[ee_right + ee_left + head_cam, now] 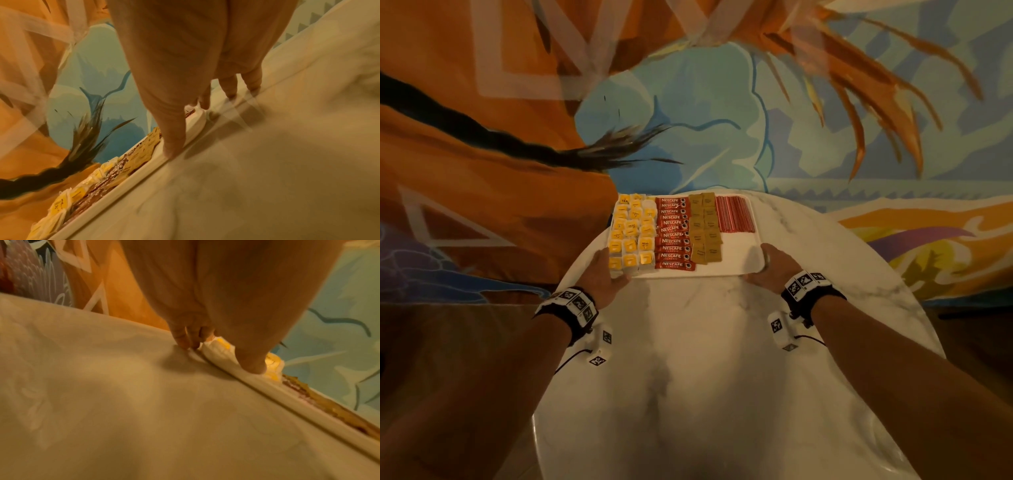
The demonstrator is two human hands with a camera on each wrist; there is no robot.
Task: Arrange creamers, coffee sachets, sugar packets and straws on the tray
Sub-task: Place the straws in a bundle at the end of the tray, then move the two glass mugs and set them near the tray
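Observation:
A white tray [736, 253] sits at the far end of the table. On it, left to right, lie yellow-topped creamers [633, 233], red coffee sachets [673, 233], brown sugar packets [705, 229] and red straws [734, 214]. My left hand [602, 270] holds the near-left corner: the thumb [251, 365] presses on the rim [287, 394] beside the creamers [273, 361], with the fingers [183, 339] curled at the tray's side. My right hand [774, 263] holds the near-right corner, thumb [174, 142] on the rim [133, 183], fingers down along the outer edge.
The round white marble table [705, 359] stretches from the tray toward me. Its far edge lies just behind the tray. A painted orange and blue wall [688, 102] stands behind it, and brown floor shows on both sides.

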